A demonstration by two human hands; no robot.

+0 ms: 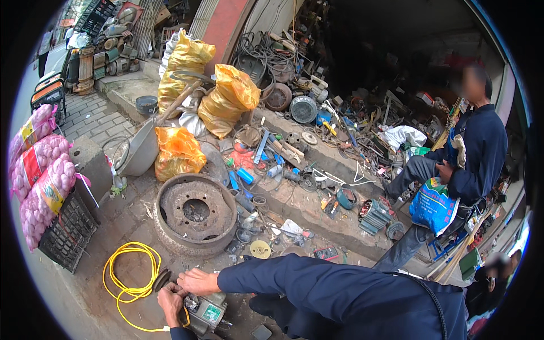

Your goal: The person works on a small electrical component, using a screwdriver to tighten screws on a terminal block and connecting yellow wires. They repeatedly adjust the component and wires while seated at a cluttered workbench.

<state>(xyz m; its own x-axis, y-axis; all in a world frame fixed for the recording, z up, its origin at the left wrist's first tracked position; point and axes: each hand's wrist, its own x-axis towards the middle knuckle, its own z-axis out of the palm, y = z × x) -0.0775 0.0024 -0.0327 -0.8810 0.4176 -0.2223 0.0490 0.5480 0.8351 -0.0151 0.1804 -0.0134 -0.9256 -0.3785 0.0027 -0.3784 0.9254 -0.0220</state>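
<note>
On the ground at the lower middle is a small grey electric motor with a green label and a dark pulley at its far end. My left hand is at the motor's left side, its fingers bent inward and pressed together. My right hand reaches over its top, fingers closed close to the left fingertips. What the fingers pinch is too small and covered to make out. A yellow cable lies in loose coils left of the motor, and part of it runs up beside my left wrist.
A rusty wheel rim lies just beyond my hands. Yellow sacks stand farther back. Pink net bags of bulbs rest on a black crate at left. Scrap parts cover the steps; a seated person is at right.
</note>
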